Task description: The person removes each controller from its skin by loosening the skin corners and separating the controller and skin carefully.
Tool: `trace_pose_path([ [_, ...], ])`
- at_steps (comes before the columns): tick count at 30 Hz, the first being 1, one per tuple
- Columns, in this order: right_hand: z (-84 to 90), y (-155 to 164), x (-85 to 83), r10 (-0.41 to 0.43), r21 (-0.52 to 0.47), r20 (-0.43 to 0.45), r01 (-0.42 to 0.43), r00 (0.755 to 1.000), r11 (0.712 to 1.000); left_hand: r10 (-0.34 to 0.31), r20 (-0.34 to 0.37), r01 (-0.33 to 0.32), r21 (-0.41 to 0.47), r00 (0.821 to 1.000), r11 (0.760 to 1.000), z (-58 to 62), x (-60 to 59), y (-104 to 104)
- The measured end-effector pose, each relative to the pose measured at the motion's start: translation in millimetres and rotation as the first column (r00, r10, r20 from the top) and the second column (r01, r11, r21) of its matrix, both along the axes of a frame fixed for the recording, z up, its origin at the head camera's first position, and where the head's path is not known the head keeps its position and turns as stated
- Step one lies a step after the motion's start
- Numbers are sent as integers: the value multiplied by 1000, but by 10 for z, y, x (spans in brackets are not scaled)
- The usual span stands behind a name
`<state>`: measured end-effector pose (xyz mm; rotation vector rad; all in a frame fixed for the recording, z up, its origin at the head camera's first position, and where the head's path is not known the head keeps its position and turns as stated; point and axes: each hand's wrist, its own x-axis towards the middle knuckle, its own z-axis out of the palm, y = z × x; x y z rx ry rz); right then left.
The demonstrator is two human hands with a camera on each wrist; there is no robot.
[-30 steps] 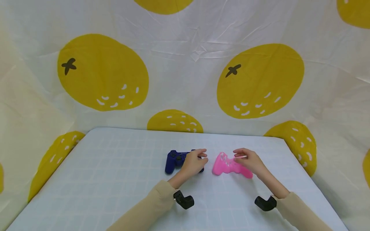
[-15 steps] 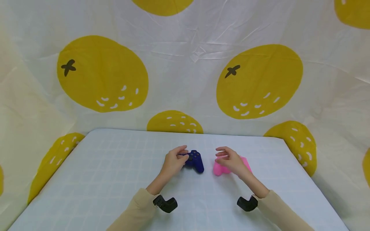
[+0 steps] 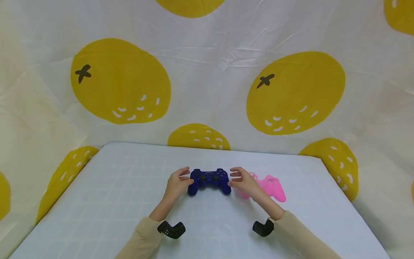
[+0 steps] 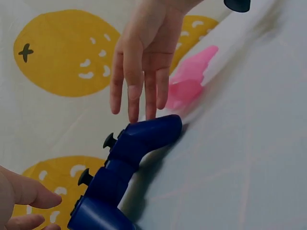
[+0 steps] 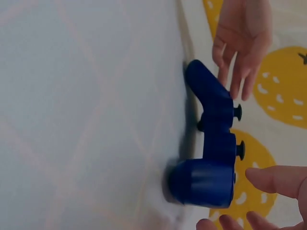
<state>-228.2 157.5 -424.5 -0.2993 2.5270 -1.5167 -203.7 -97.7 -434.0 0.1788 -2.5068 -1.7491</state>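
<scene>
Two hands flank a dark blue game controller (image 3: 209, 181) that lies flat on the pale blue checked worktop (image 3: 106, 201), near its middle, buttons and sticks facing up. The left hand (image 3: 176, 183) is at the controller's left grip, fingers straight and loosely spread, the fingertips touching or just short of the grip; nothing is curled round it. The right hand (image 3: 244, 182) is at the right grip in the same way, fingers extended and slightly apart; the left wrist view shows their tips (image 4: 136, 103) right at the edge of the grip (image 4: 153, 132), though whether they press on it I cannot tell. Just beside the right hand, on its far side from the controller, a pink silicone controller cover (image 3: 270, 187) lies on the worktop, partly hidden by that hand. Behind the worktop hangs a white cloth printed with big yellow oranges (image 3: 121, 81).
</scene>
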Motion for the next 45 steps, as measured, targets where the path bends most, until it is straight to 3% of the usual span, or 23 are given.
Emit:
trace_pose_path([
  [7, -77, -93, 18, -38, 23, 40, 37, 998, 999, -47, 97, 51, -39, 994, 998, -137, -17, -8],
  [13, -83, -136, 48, -43, 85, 47, 39, 998, 996, -90, 65, 93, -42, 994, 995, -219, -28, 43],
  [24, -91, -164, 85, -35, 79, 71, 29, 997, 996, -97, 56, 101, -74, 994, 992, -240, -49, 15],
  [30, -67, -59, 116, 7, 76, -34, -4, 999, 997, -121, 35, 125, -120, 992, 985, -250, -9, -75],
  [34, -26, 102, 131, 75, 108, -224, -51, 972, 993, -135, -73, 116, -215, 988, 970, -252, 8, -234],
  [36, -4, 212, 143, 104, 164, -323, -53, 941, 985, -155, -129, 111, -294, 979, 949, -240, 9, -333],
  [38, 14, 349, 146, 131, 229, -408, -38, 904, 973, -193, -182, 106, -404, 964, 909, -226, 12, -439],
  [42, 40, 681, 132, 187, 406, -530, 55, 827, 912, -262, -253, 51, -621, 931, 782, -196, 28, -630],
  [45, 46, 952, 82, 248, 512, -611, 136, 752, 848, -276, -288, -17, -720, 917, 694, -147, 32, -765],
])
